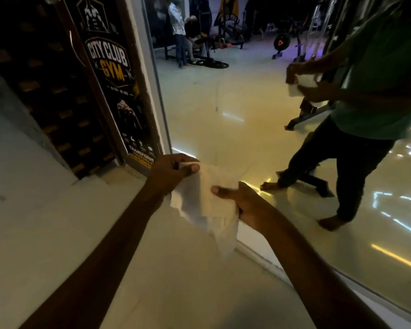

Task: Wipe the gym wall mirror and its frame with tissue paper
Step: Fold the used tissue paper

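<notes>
A crumpled sheet of white tissue paper (204,198) hangs between both hands in front of the mirror's lower left corner. My left hand (173,170) pinches its upper edge with the thumb on top. My right hand (244,205) grips its right side, thumb pressed across the sheet. The big wall mirror (223,96) fills the upper right and shows my own reflection holding the tissue. Its pale frame (160,98) runs up the left side and along the bottom edge (282,269). Neither hand touches the glass.
A dark "City Club Gym" poster (112,74) stands on the wall left of the frame, with a dark patterned panel (45,86) beside it. Glossy pale floor (152,269) lies below. The mirror reflects gym machines and two people far back.
</notes>
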Tool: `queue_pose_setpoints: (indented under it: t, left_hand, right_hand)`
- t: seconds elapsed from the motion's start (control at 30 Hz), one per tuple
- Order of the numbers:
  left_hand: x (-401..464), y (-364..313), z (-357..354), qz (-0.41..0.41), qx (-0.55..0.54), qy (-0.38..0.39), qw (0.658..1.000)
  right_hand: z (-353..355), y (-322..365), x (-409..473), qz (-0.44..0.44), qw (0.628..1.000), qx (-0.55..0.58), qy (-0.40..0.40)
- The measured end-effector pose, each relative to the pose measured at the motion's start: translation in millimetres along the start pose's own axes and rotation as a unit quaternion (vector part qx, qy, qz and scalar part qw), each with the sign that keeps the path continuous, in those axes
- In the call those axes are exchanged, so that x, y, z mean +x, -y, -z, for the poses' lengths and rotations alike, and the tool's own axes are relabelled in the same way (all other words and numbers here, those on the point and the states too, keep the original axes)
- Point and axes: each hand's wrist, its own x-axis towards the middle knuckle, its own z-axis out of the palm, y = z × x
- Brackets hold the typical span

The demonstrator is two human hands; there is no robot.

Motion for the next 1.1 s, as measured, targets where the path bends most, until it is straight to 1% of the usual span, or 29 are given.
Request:
queue_pose_setpoints:
  t: [0.07, 0.1, 0.2, 0.3, 0.37, 0.43, 0.6, 0.67, 0.73, 0.83, 0.97, 1.1]
  left_hand:
    - [-30.5, 9.4, -15.4, 0.031, 0.028, -0.025, 0.999]
    - [-45.9, 15.3, -19.5, 0.055, 0.026, -0.037, 0.997]
    - [-103.2, 28.4, -23.4, 0.141, -0.007, -0.072, 0.987]
    - [-168.9, 42.2, -16.9, 0.196, -0.009, -0.108, 0.974]
    - [-208.4, 52.8, -10.0, 0.23, -0.023, -0.122, 0.965]
    - [-250.2, 64.2, -0.1, 0.262, -0.039, -0.15, 0.952]
    - [-363.1, 100.4, 23.1, 0.329, -0.102, -0.256, 0.903]
    - [-422.3, 120.4, 33.2, 0.351, -0.131, -0.293, 0.88]
    - [-457.1, 132.7, 33.2, 0.357, -0.159, -0.311, 0.867]
    - [-530.3, 154.1, 41.3, 0.387, -0.192, -0.361, 0.826]
    - [-623.2, 175.5, 32.6, 0.424, -0.196, -0.414, 0.781]
    - [-695.4, 190.2, 12.6, 0.441, -0.199, -0.474, 0.736]
  right_hand:
    - [13.4, -15.4, -20.6, -0.011, 0.998, -0.066, -0.018]
    - [17.6, -20.6, -28.9, -0.017, 0.996, -0.085, -0.024]
    - [20.1, -34.1, -54.6, -0.049, 0.991, -0.127, -0.009]
    - [4.0, -49.8, -72.7, -0.059, 0.987, -0.143, 0.035]
    - [-14.2, -62.3, -82.6, -0.063, 0.986, -0.149, 0.045]
    - [-38.0, -77.6, -92.1, -0.077, 0.979, -0.167, 0.081]
    - [-99.1, -134.6, -121.2, -0.131, 0.95, -0.207, 0.195]
    - [-140.2, -170.4, -138.2, -0.148, 0.932, -0.228, 0.238]
    - [-161.9, -193.7, -149.1, -0.169, 0.922, -0.242, 0.251]
    - [-214.2, -244.1, -181.6, -0.199, 0.899, -0.259, 0.293]
    - [-265.9, -313.5, -229.3, -0.241, 0.864, -0.281, 0.343]
    - [-299.6, -384.4, -271.2, -0.287, 0.834, -0.298, 0.365]
